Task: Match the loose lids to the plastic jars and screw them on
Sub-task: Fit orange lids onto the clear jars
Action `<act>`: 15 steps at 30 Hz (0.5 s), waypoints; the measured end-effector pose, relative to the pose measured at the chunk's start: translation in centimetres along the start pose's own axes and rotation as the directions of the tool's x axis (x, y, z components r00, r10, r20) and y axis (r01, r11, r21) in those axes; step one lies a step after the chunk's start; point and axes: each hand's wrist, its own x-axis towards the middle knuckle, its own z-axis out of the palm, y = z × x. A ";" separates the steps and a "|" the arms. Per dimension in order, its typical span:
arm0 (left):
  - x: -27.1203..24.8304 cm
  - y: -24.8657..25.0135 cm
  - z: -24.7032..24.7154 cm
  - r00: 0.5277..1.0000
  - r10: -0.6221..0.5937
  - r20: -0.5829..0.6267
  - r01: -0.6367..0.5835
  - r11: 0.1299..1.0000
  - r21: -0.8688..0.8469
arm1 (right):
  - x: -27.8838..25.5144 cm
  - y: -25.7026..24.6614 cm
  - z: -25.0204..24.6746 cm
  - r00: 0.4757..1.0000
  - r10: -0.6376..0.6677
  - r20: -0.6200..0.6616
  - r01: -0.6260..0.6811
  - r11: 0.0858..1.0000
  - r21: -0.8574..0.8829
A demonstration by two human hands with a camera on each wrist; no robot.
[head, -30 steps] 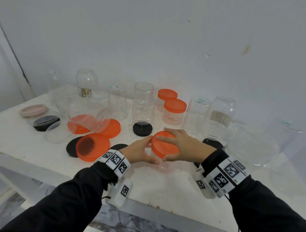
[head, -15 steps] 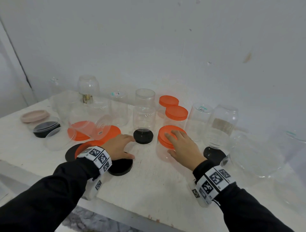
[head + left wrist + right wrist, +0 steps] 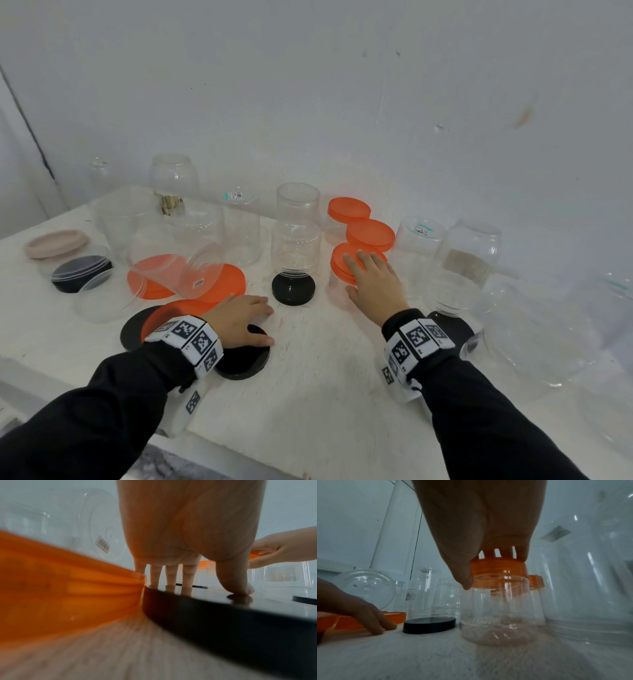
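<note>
Our right hand (image 3: 373, 284) lay on the round orange plastic lid (image 3: 499, 573) of a small clear plastic jar (image 3: 500, 609), which stood upright on the white table (image 3: 325, 387) in front of two other orange-lidded jars (image 3: 370, 236). The fingers (image 3: 354, 262) were spread flat across the lid top and the thumb (image 3: 462, 577) came down over its rim; this grip looked to us like a light hold from above, perhaps to set the jar in line with the closed ones.

Our left hand (image 3: 239, 318) rested with straight fingers and thumb on a flat black round lid (image 3: 243, 356), grasping nothing yet. We judged it was placed there to take this lid next. A large orange lid (image 3: 68, 588) touched the black one on its left side. Several open clear jars (image 3: 296, 240) waited behind, some upside down, so much matching remained.
</note>
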 end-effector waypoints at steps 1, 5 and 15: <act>0.0 0.0 0.0 1.000 0.000 -0.001 0.000 1.000 -0.001 | 0.2 -0.1 0.1 1.000 0.018 -0.008 -0.019 1.000 -0.013; 0.0 0.0 0.0 1.000 0.000 0.003 0.000 1.000 0.000 | 1.1 -0.6 0.5 0.997 0.074 -0.032 -0.075 0.997 -0.029; 0.0 0.1 -0.1 1.000 0.006 -0.001 -0.006 1.000 -0.009 | 3.8 0.8 0.7 0.998 0.065 0.006 -0.065 0.998 -0.009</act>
